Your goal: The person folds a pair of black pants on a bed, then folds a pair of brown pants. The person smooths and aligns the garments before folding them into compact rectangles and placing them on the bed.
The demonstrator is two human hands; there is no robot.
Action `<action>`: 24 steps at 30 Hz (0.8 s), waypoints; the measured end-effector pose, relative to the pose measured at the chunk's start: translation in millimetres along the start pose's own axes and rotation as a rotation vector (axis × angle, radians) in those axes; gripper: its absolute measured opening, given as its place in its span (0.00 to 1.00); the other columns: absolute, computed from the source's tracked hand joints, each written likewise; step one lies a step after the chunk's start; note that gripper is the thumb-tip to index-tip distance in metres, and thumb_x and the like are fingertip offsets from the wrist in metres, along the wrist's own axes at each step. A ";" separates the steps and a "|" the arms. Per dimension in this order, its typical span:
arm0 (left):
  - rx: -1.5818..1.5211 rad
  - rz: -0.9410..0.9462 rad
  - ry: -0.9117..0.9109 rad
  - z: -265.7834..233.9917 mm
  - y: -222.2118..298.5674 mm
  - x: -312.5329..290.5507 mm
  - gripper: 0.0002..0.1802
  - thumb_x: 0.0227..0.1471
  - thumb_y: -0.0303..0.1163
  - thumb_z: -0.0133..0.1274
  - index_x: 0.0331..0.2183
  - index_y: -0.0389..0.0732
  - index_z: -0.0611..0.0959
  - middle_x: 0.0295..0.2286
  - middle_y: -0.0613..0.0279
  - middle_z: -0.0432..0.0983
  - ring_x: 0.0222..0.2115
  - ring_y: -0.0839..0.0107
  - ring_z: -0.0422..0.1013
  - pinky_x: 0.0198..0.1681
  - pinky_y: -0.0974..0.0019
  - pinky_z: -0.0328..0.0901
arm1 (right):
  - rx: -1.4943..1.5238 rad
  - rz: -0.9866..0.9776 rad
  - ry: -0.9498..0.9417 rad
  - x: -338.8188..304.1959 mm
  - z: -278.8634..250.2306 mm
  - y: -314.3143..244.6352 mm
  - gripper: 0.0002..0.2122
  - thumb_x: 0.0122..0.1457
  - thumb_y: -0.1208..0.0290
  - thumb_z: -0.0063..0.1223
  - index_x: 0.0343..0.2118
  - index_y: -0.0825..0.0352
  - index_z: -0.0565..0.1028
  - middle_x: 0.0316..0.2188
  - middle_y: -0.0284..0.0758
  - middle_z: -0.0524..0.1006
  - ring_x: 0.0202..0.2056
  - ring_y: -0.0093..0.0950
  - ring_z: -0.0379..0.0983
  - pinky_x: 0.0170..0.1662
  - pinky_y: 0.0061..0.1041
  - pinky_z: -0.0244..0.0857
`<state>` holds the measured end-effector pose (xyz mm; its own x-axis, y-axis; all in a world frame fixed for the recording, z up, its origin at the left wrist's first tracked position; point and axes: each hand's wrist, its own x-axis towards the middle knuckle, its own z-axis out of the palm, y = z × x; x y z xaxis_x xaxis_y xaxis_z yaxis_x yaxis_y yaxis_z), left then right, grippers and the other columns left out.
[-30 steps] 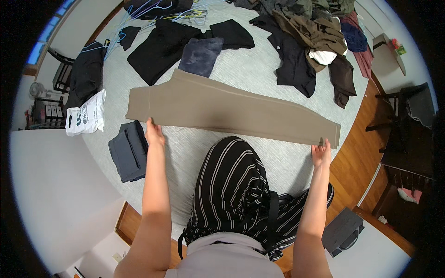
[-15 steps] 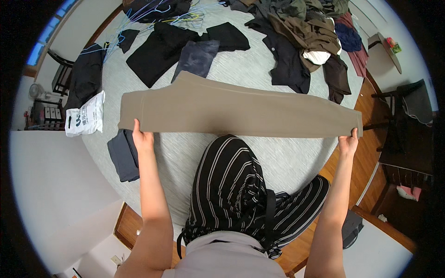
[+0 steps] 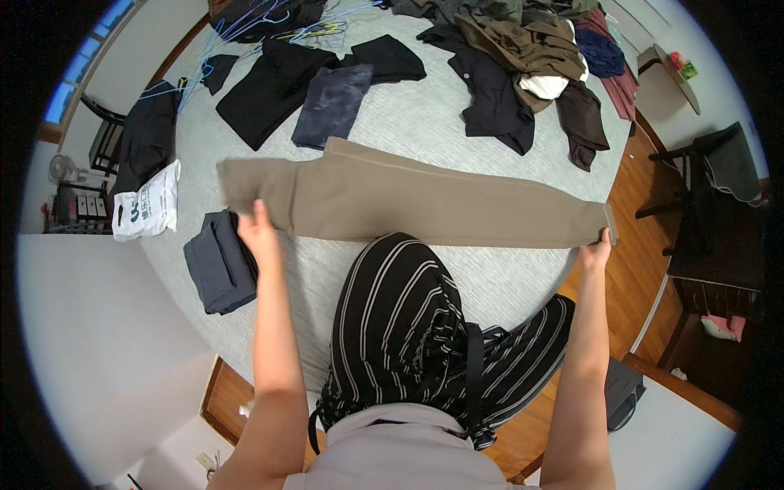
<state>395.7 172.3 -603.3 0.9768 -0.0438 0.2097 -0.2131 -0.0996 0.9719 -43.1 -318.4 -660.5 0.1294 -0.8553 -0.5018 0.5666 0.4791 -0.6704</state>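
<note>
A pair of khaki-brown trousers (image 3: 425,200), doubled lengthwise, stretches across in front of me. My left hand (image 3: 260,233) grips its lower edge near the wide waist end, thumb on top; that end is bent and smeared by motion. At the narrow hem end my right hand (image 3: 596,249) pinches the corner between thumb and fingers. Beside my left wrist lies a folded dark grey garment (image 3: 219,265) on the bed (image 3: 408,114). My raised knee in striped trousers (image 3: 400,302) touches or nearly touches the khaki cloth's lower edge.
Beyond the trousers lie black garments (image 3: 269,94) and a folded dark blue-grey piece (image 3: 331,106). Blue hangers (image 3: 245,28) are heaped far left, near a white plastic bag (image 3: 151,204). A pile of clothes (image 3: 523,53) fills the far right. A dark chair (image 3: 719,171) stands off the bed's right side.
The trousers' waist end has shifted and bent as my left hand moved slightly right and up. My right hand has come a little inward and down. The view has shifted slightly.
</note>
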 end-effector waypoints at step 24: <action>0.806 0.407 -0.452 58.2 -37.8 -94.6 0.38 0.44 0.19 0.52 0.59 0.40 0.63 0.61 0.51 0.52 0.59 0.51 0.55 0.61 0.47 0.50 | -1.161 0.014 -0.564 -155.1 129.0 210.0 0.34 0.50 0.56 0.64 0.54 0.73 0.64 0.28 0.34 0.74 0.30 0.24 0.71 0.33 0.26 0.67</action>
<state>310.1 122.3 -666.1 0.7621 -0.5804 0.2867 -0.6431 -0.6276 0.4388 160.8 -110.6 -653.0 0.6143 -0.6776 -0.4044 -0.4359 0.1358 -0.8897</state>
